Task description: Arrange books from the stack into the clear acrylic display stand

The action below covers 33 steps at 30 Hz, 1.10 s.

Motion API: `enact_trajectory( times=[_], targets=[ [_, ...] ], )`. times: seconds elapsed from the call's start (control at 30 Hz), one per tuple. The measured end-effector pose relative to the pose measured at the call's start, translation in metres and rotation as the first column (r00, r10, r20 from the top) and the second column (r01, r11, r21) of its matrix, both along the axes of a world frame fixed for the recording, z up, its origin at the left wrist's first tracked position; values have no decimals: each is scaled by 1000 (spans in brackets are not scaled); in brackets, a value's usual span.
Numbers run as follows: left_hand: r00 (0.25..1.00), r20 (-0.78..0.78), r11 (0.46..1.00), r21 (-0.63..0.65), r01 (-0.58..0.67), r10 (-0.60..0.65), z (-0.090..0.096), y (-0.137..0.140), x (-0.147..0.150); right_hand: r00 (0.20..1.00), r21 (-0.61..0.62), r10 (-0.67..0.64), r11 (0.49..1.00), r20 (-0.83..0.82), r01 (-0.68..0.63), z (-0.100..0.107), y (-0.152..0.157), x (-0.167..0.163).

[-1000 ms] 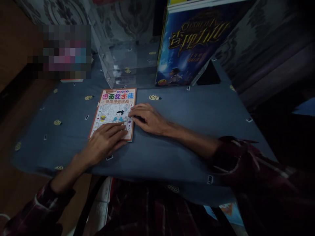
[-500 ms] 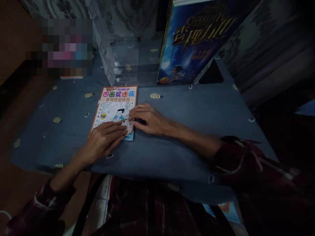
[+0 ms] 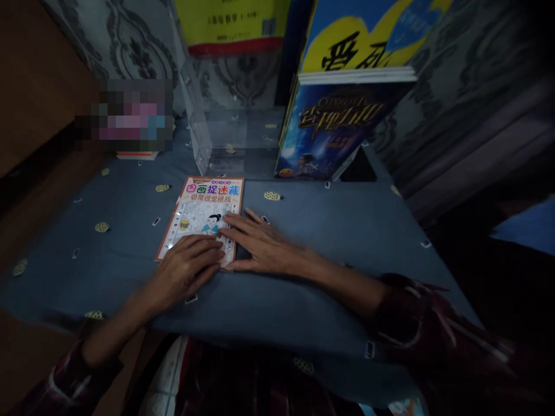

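An orange-bordered picture book (image 3: 212, 198) with colourful Chinese lettering and a line drawing on its cover lies closed on the patterned blue-grey tablecloth (image 3: 299, 289). Across its lower part rests my left hand (image 3: 186, 266), palm down with the fingers stretched out side by side. My right hand (image 3: 262, 245) is at the book's right edge. Its spread fingers reach over the cover, and the thumb is near the lower right corner. Neither hand grips the book. The hands hide much of the cover's lower half.
Behind the book stands a clear plastic holder (image 3: 202, 138). To its right, a dark blue book (image 3: 329, 127) stands upright before a yellow-and-blue one (image 3: 347, 34). A yellow item (image 3: 234, 23) is at the top. A blurred-out stack (image 3: 136, 155) lies at the back left.
The view has tilted upward, showing more of the upright books. My right hand's fingers have spread and moved onto the cover. The blue corner beneath the book no longer shows.
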<state>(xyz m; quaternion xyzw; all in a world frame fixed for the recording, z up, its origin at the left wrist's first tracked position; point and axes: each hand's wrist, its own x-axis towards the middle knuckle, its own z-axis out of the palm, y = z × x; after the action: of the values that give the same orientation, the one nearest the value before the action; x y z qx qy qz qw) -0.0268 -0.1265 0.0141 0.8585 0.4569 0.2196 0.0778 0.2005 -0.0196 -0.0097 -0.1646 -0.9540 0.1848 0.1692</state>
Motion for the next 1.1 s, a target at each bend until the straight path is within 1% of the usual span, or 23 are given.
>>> enact_trajectory(
  times=[0.1,0.2,0.37,0.5,0.57,0.6,0.73,0.77,0.83,0.93,1.0,1.07,1.1],
  targets=[
    [996,-46,995,-51,-83,81,-8,4,-11,1000,1,-2,1000,-10,2,0,-2,0],
    [982,-115,984,-81,-158,148,-18,9,-26,1000,1,0,1000,18,0,0,-3,1],
    [971,-204,986,-85,-141,122,-26,19,-40,996,-43,1,999,86,2,5,2,0],
    [962,-237,989,-37,-144,132,-29,22,-41,992,-60,-16,998,125,24,9,20,-12],
    [961,-242,990,-5,-142,136,-30,22,-39,987,-53,-58,996,150,67,9,34,-20],
    [960,-243,990,6,-139,136,-31,21,-39,982,-42,-99,993,163,107,8,41,-24],
    [965,-227,991,35,-126,130,-33,18,-38,936,32,-306,952,176,305,4,62,-34],
    [967,-217,991,37,-126,131,-33,18,-39,927,44,-332,943,174,330,3,64,-34],
    [972,-202,993,17,-117,118,-33,21,-42,922,59,-345,939,178,340,2,65,-35],
    [981,-166,992,-50,-112,102,-30,39,-52,921,79,-346,938,180,337,0,64,-34],
    [979,-118,981,-77,-178,168,-26,62,-60,918,98,-357,934,175,344,-2,64,-34],
    [955,-75,950,-108,-292,286,-23,87,-67,915,110,-365,930,172,350,-3,64,-34],
    [950,-69,940,-140,-311,304,-22,99,-71,915,111,-365,930,171,350,-3,64,-34]
  ],
)
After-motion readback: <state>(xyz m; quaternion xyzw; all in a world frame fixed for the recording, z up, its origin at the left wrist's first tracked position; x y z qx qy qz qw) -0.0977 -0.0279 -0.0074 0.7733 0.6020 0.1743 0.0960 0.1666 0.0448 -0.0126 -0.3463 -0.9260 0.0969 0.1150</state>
